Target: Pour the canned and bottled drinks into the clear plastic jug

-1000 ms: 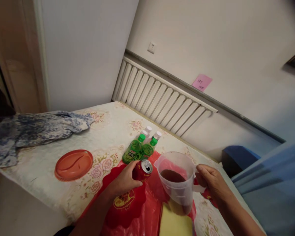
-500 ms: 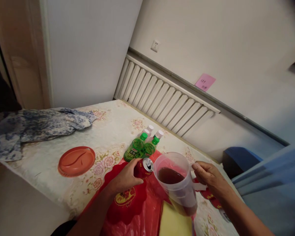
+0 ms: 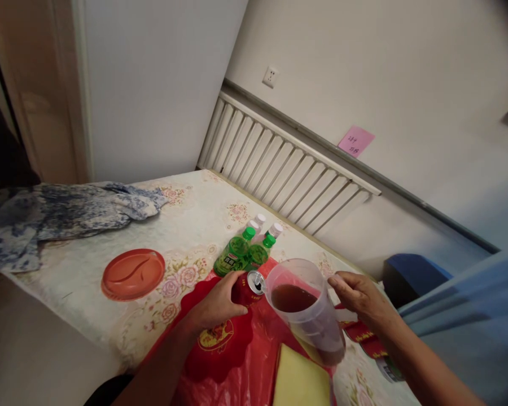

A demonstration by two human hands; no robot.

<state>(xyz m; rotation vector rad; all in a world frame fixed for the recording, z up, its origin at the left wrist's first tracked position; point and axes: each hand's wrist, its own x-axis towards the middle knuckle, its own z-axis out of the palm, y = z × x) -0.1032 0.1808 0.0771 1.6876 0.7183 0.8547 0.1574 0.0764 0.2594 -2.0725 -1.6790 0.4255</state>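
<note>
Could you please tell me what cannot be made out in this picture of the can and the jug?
- Red can: label hidden by the left hand.
- Jug: handle covered by the right hand.
- Pink note: writing too small.
- Yellow pad: cut off by the bottom edge.

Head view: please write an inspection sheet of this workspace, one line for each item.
Surface: floral tablecloth on a table, partly under a red plastic bag.
Job's things: red drink can, opened, tilted toward a clear plastic jug holding dark liquid.
Clutter: green bottles, red plate, blue patterned cloth, yellow pad.
Fingers: left hand grips the can; right hand holds the jug's handle.
Cables: nothing seen.
Surroundings: radiator cover, wall socket, pink note.
</note>
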